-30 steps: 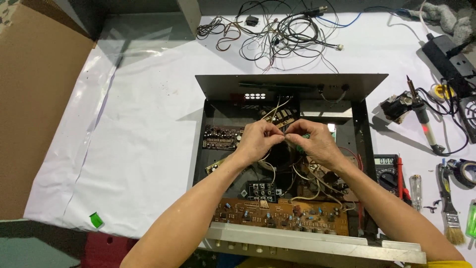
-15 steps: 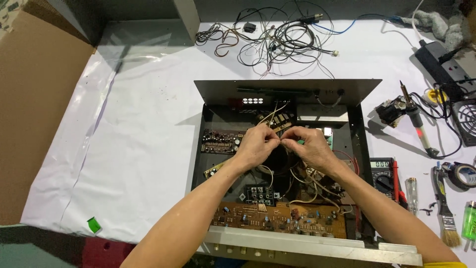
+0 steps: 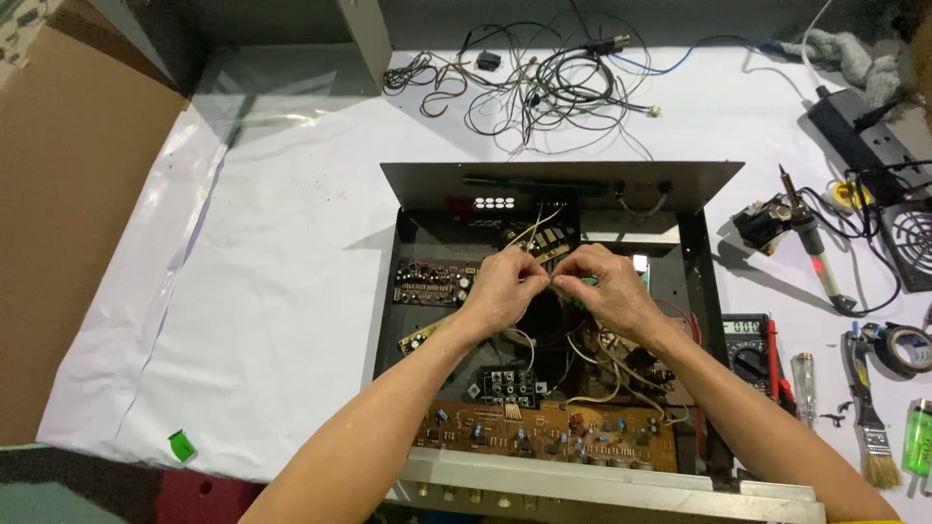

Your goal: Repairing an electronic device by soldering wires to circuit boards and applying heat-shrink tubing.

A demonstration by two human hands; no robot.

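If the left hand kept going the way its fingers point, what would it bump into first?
Probably the right hand: the left hand points rightward, their fingertips nearly meeting over the open chassis. Depth is unclear.

A white sheet (image 3: 272, 291) covers the bench; on it sits an opened amplifier chassis (image 3: 553, 330); a tangle of wires (image 3: 544, 87) lies behind it; to the side lie a soldering iron (image 3: 814, 254), multimeter (image 3: 748, 342), brush (image 3: 871, 427) and tape roll (image 3: 908, 347).
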